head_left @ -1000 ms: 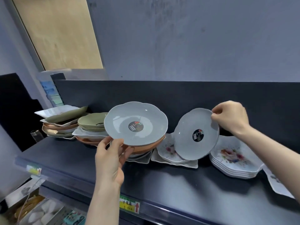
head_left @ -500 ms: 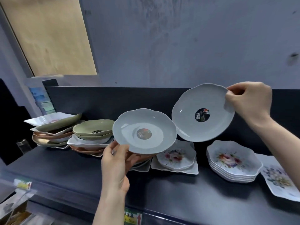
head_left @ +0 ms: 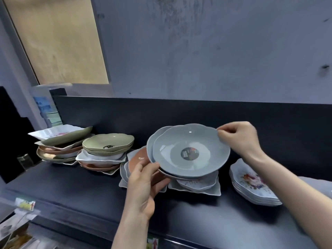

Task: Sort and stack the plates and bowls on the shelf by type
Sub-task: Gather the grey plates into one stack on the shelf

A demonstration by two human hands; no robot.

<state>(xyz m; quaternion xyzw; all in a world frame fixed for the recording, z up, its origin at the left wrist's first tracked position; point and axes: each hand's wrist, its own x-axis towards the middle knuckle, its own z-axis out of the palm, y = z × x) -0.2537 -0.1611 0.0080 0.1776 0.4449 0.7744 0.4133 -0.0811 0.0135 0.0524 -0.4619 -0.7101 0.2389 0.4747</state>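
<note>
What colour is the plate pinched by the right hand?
Grey-blue plate, clearest in the head view.

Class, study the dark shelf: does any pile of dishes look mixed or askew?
Yes. The far-left pile mixes white, olive-green and terracotta dishes, its top ones tilted. Beside it, olive-green scalloped bowls sit on a white square dish over terracotta plates.

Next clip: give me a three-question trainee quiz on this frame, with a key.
1. True or false: the right hand pinches the top grey plate's rim.
2. What lies right beneath the top grey plate? A) a cup B) a second grey plate C) a pan
3. Fill in: the floral stack stands to the ____ of the grey plates.
Key: 1 true; 2 B; 3 right.
</note>
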